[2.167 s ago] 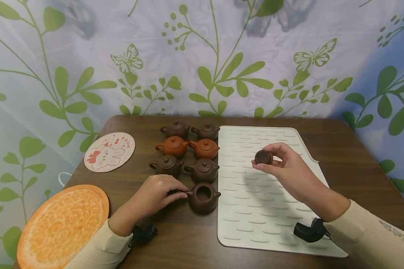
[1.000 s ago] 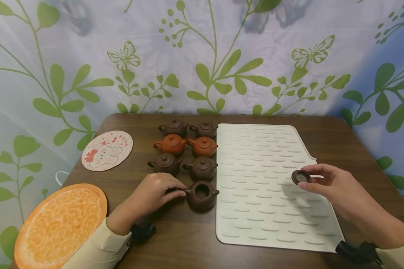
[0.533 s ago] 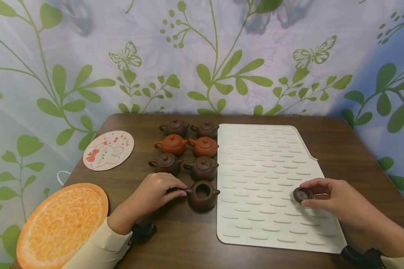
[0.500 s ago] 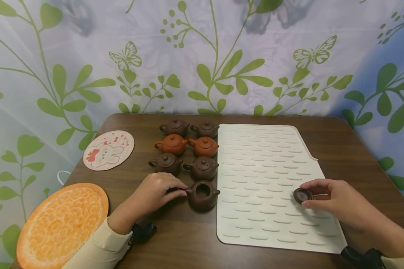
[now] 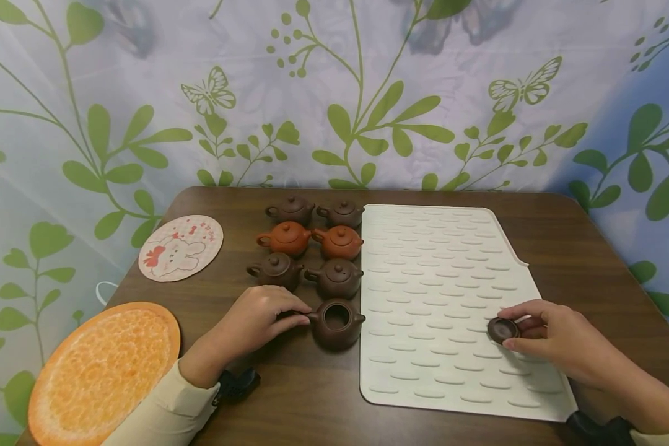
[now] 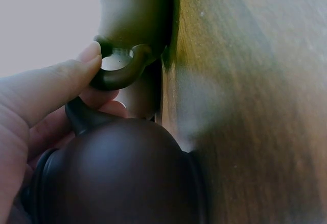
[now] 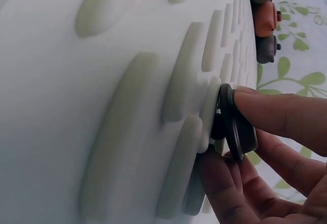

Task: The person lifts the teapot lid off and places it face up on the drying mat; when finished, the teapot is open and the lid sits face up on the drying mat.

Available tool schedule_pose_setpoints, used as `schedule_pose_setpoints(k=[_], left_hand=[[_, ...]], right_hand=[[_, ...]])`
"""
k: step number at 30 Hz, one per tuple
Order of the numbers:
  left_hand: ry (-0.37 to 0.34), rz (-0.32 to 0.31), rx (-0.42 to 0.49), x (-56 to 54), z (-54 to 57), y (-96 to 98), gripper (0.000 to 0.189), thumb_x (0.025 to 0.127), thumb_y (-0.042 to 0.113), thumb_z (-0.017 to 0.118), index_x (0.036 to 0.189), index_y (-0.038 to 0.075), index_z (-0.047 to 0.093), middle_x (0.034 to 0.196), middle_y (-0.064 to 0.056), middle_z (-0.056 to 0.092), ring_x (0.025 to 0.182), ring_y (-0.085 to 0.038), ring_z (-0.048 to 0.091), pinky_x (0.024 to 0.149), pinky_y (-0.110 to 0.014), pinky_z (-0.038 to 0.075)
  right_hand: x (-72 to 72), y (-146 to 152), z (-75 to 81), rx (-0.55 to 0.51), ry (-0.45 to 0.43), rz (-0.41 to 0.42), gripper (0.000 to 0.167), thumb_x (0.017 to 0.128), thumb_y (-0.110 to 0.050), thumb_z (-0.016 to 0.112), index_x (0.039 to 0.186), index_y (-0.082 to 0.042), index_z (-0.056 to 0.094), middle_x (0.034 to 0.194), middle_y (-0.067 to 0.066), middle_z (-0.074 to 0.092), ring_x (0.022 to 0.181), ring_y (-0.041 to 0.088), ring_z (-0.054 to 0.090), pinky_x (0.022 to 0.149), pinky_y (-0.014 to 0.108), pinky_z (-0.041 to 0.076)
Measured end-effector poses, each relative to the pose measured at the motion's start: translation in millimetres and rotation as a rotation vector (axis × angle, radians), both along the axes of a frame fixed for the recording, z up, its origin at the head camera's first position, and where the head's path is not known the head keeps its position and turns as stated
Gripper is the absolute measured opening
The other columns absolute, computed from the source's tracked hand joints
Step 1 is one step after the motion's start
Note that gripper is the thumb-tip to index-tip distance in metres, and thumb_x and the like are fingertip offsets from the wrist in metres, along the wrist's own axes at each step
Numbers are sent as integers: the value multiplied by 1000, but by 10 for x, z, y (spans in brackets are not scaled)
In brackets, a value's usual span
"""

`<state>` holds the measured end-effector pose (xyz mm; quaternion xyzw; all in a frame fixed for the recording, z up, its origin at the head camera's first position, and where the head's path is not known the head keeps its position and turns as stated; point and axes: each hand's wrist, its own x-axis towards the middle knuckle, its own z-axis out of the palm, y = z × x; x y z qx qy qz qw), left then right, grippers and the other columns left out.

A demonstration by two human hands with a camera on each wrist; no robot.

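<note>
My left hand point(image 5: 259, 316) pinches the handle point(image 6: 122, 76) of a dark brown teapot point(image 5: 334, 337), which stands lidless on the table with its round mouth facing up. Over the right part of a white ridged mat point(image 5: 418, 371), my right hand point(image 5: 557, 331) holds the small dark brown teapot lid point(image 5: 503, 330) by its edge between thumb and fingers. The lid is upside down, its hollow underside up; in the right wrist view the knob point(image 7: 218, 127) points at the mat, close to the ridges. Another dark teapot point(image 6: 122, 178) fills the lower left wrist view.
Behind the lidless teapot stand several lidded teapots in two columns, dark brown ones point(image 5: 336, 282) and orange-brown ones point(image 5: 340, 243). On the left lie a round rabbit-print mat point(image 5: 181, 248) and an orange-slice mat point(image 5: 106, 371). A leaf-print cloth point(image 5: 290, 93) hangs behind the wooden table point(image 5: 306, 396).
My right hand has carried the lid rightward, then down close to the mat, tipping its hollow side up. The left hand and the lidless teapot have stayed in place.
</note>
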<state>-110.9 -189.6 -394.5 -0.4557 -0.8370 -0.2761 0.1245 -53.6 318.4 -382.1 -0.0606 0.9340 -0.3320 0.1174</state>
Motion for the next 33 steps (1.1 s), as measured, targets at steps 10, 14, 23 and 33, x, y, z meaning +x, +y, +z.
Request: schedule_pose_setpoints(k=[10, 14, 23, 33], left_hand=[[5, 2, 0, 4, -2, 1, 13, 88, 14, 88, 100, 12, 84, 96, 6, 77, 89, -9, 72, 78, -34, 60], [4, 1, 1, 4, -6, 1, 12, 88, 14, 88, 99, 12, 84, 96, 6, 77, 89, -8, 72, 77, -34, 60], [10, -1, 5, 1, -14, 2, 13, 88, 14, 89, 100, 12, 84, 96, 6, 77, 88, -8, 71, 77, -34, 59], [8, 2, 1, 1, -6, 8, 13, 88, 15, 89, 100, 12, 84, 96, 6, 77, 88, -8, 71, 77, -34, 59]], right_hand=[[-9, 2, -4, 19, 15, 11, 54, 80, -18, 95, 126, -3, 72, 110, 7, 69, 90, 18, 71, 71, 27, 57], [-25, 11, 23, 30, 1, 11, 55, 80, -21, 96, 126, -2, 72, 110, 8, 70, 92, 23, 72, 71, 27, 57], [-55, -22, 120, 95, 74, -3, 54, 81, -32, 95, 123, -5, 74, 115, 14, 71, 97, 30, 72, 70, 27, 57], [-191, -209, 299, 113, 187, 33, 46, 88, -34, 89, 123, -8, 75, 119, 11, 72, 102, 30, 70, 79, 36, 57]])
